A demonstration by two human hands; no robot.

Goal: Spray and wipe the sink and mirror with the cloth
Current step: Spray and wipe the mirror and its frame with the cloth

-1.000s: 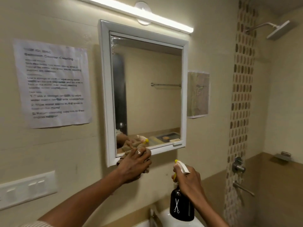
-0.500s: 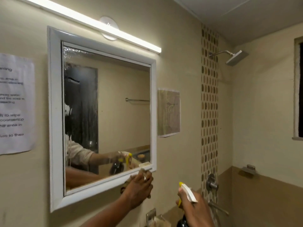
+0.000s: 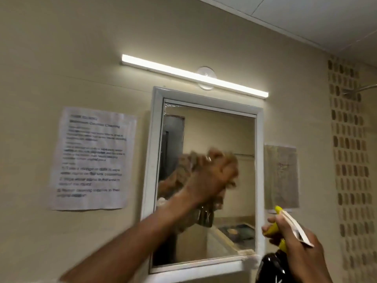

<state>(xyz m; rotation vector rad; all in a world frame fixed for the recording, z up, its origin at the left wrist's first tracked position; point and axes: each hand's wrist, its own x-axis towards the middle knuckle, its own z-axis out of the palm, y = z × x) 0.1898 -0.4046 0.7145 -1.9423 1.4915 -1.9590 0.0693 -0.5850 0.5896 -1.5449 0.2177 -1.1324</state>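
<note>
A white-framed mirror [image 3: 258, 160] hangs on the beige wall. My left hand [image 3: 212, 176] is pressed against the middle of the glass, blurred by motion, shut on a brownish cloth [image 3: 231, 160] that shows past the fingers. Its reflection lies just to the left of it. At the lower right my right hand [image 3: 295, 244] grips a dark spray bottle [image 3: 269, 268] with a yellow and white trigger head, held beside the mirror's lower right corner. The sink is out of view.
A tube light [image 3: 193, 75] runs above the mirror. A printed instruction sheet [image 3: 91, 158] is taped left of it and a smaller paper [image 3: 282, 176] to the right. A patterned tile strip [image 3: 350, 160] and part of a shower pipe [image 3: 365, 88] are at far right.
My left hand has risen with the cloth from the mirror's lower frame to the middle of the glass. The camera has tilted up and swung left.
</note>
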